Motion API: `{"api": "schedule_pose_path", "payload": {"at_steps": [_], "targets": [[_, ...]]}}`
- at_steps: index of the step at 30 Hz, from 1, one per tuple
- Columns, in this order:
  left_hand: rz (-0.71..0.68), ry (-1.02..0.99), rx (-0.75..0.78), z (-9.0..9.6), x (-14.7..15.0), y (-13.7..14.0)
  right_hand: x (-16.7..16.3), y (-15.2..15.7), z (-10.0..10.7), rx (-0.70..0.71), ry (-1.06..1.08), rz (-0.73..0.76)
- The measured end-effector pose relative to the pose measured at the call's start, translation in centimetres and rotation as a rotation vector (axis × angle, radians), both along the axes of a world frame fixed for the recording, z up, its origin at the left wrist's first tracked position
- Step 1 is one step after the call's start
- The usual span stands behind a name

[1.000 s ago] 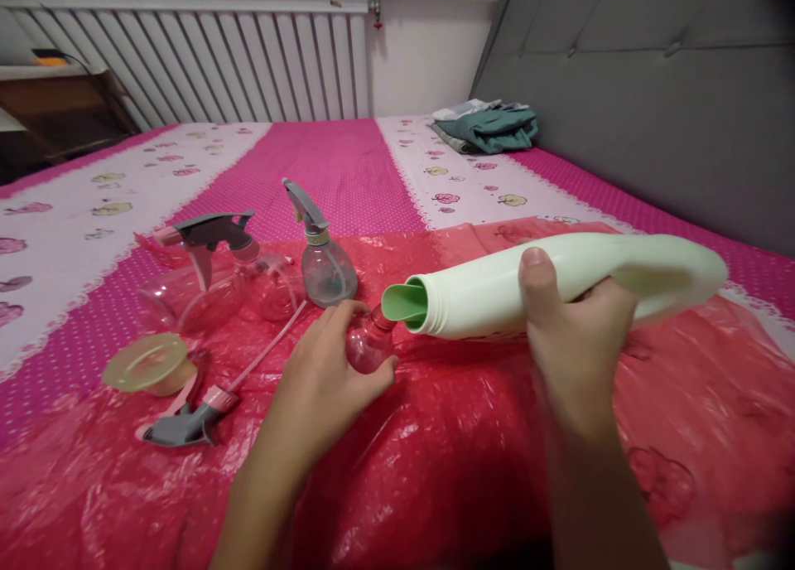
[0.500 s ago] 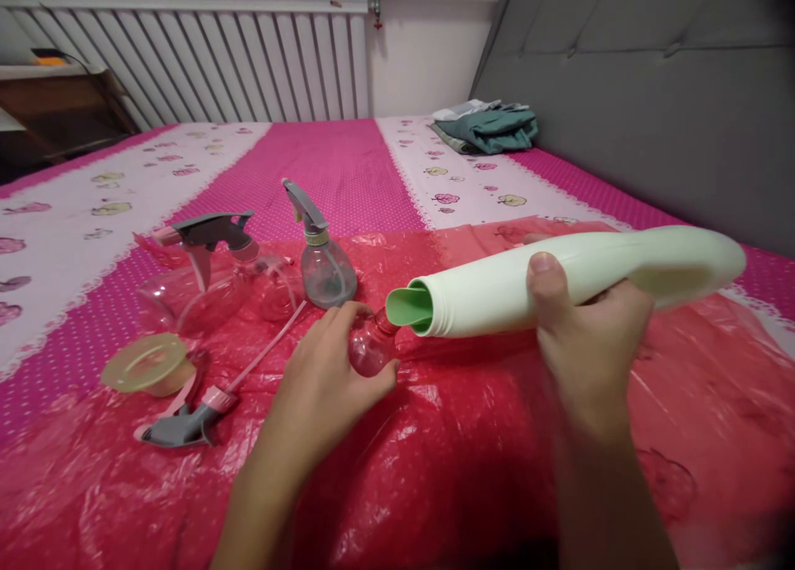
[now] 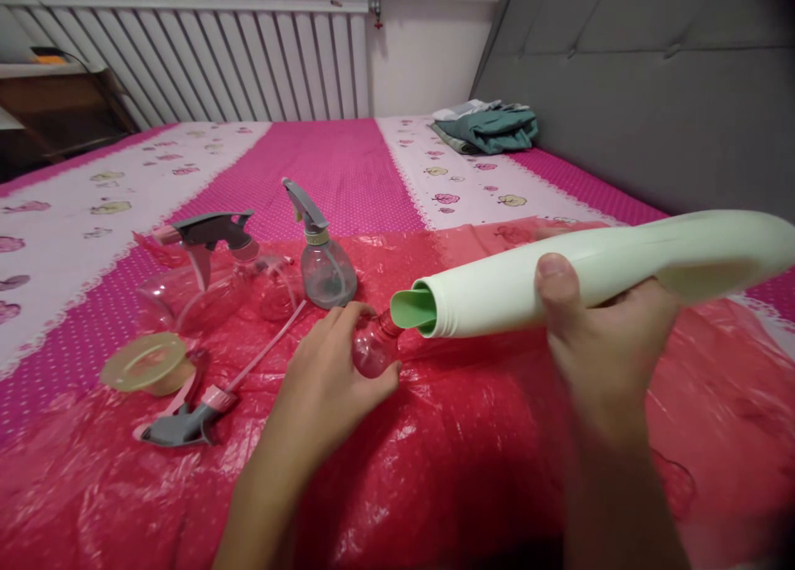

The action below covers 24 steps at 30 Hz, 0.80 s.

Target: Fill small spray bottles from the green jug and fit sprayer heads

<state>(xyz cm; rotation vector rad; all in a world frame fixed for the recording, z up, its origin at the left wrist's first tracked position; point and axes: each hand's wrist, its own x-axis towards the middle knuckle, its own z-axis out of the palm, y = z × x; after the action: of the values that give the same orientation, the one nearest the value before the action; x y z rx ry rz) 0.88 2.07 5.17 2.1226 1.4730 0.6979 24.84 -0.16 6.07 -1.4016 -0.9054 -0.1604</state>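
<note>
From my head view, far left, a yellowish dish (image 3: 140,364) sits on the red plastic sheet (image 3: 447,470) spread over the bed (image 3: 323,172). Just beside it, a loose spray head (image 3: 180,427) lies on its side, thin tube pointing away. Behind: a gray-and-pink spray bottle (image 3: 214,230), clear body hard to make out. Next, a small gray spray bottle (image 3: 326,273), upright. My left hand (image 3: 332,359) has its grip curled around a little clear bottle (image 3: 373,353) near the middle. At that bottle's mouth, a green spout (image 3: 411,309); contact I can't tell. The spout sits in a pale green jug (image 3: 490,292), nearly level, clasped in my right hand's (image 3: 599,334) grip.
</note>
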Motion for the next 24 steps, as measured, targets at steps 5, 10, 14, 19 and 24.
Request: {"api": "schedule_pose_path", "payload": {"at_steps": [5,10,14,19,24], "targets": [[0.002,0.006,0.007,-0.09,0.05,-0.01,0.01,-0.24,0.04,0.010,-0.034,0.052],[0.001,0.017,0.016,0.00,0.16,-0.09,0.07,-0.30,0.01,0.033,-0.049,0.062],[-0.004,0.024,0.026,0.05,0.18,-0.16,0.10,-0.33,0.08,0.039,-0.052,0.057],[-0.009,0.033,0.033,0.08,0.20,-0.13,0.11,-0.44,0.26,0.039,-0.086,0.054],[-0.015,0.038,0.022,0.20,0.28,-0.11,0.10,-0.74,0.36,0.036,-0.101,0.053]]}}
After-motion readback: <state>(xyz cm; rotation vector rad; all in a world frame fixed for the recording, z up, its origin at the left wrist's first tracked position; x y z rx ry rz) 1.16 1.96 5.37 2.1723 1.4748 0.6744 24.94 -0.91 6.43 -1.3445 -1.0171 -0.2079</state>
